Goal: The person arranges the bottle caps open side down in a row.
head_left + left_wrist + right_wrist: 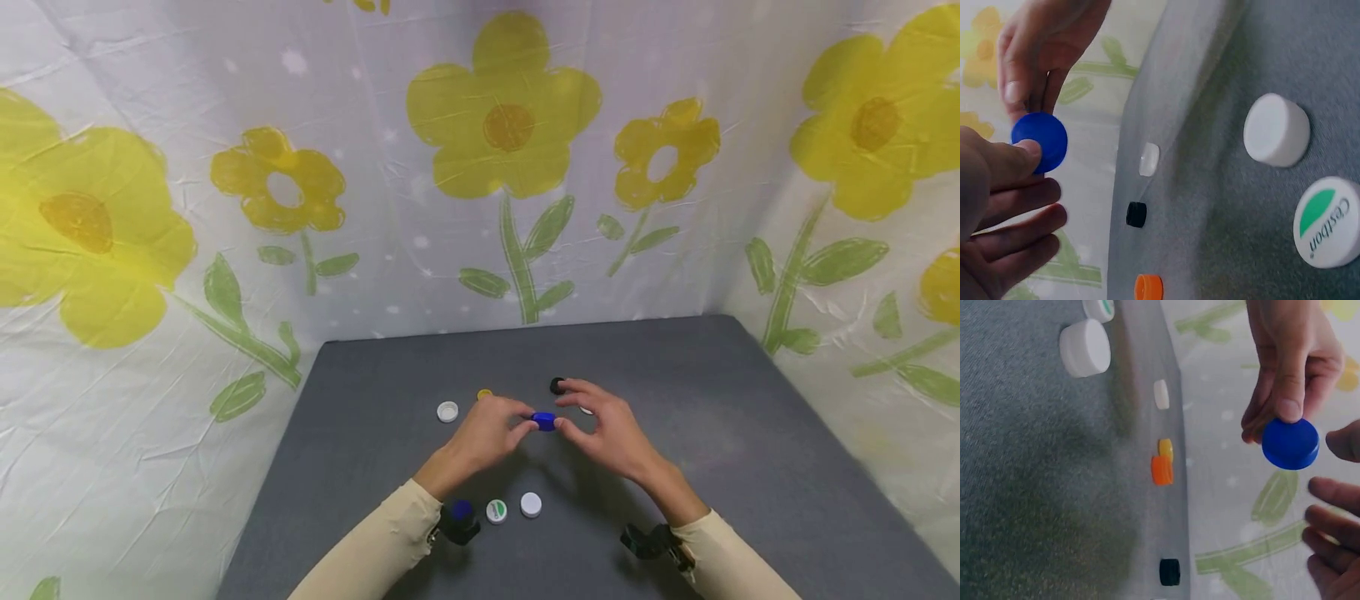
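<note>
In the head view, the left hand (pixel 487 433) pinches the blue cap (pixel 543 422) above the desk (pixel 352 417); in the left wrist view, its fingers (pixel 1015 164) grip at seven o'clock, seemingly leaving most of the rim free; in the right wrist view, the right hand (pixel 1340 528), fingers loosely spread, waits apart at five o'clock.

- Blue cap (pixel 1049 134): partly covered by left hand (pixel 483 432), left wrist view.
- Yellow cap (pixel 484 392), beyond and left of blue cap: partly hidden, head view.
- White cap (pixel 586 410), right of blue cap: mostly behind right hand (pixel 606 427).
</note>
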Motion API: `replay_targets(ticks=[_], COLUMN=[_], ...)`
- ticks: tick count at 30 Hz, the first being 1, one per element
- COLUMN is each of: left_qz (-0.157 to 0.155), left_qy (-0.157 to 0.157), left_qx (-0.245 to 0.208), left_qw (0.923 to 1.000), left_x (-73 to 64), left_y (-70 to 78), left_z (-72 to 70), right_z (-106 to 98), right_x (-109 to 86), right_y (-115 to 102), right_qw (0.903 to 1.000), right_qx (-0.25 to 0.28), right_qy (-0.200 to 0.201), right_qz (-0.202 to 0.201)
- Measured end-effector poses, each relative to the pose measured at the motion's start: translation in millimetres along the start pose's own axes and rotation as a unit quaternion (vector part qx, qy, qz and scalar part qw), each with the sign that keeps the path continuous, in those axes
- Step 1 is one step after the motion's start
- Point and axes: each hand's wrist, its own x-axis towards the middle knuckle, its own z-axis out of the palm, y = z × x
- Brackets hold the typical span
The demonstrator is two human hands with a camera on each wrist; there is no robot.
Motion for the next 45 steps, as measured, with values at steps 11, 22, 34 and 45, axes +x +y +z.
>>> replay_targets(ticks=[11,22,34,45], left_qz=[-0.105,-0.141,-0.065,0.051], left_qy=[-0.042,-0.104,-0.087,-0.078], left_qx=[-0.179,-0.211,-0.124,0.009], left_qw=[0.9774,0.9616,0.9863,0.9956], left_x=[0.1,-2.8,-3.3,-5.3], left_y=[-3.3,-4.0,13.4,27.6], left_z=[-5.3,-5.8,-5.4,6.2], right_z=[1.2,6.3,-0.1,-8.6], right_x=[-8.4,-15.7,-23.6,-36.7], right_y=[0.8,1.7,5.9,4.4], right_qw=[0.9942,0.9904,0.9939,0.9951], right_qx=[-0.021,-0.028,-0.04,-0.036], right_qy=[0.016,0.015,-0.002,-0.017], right_qz=[-0.104,-0.134,-0.102,-0.09])
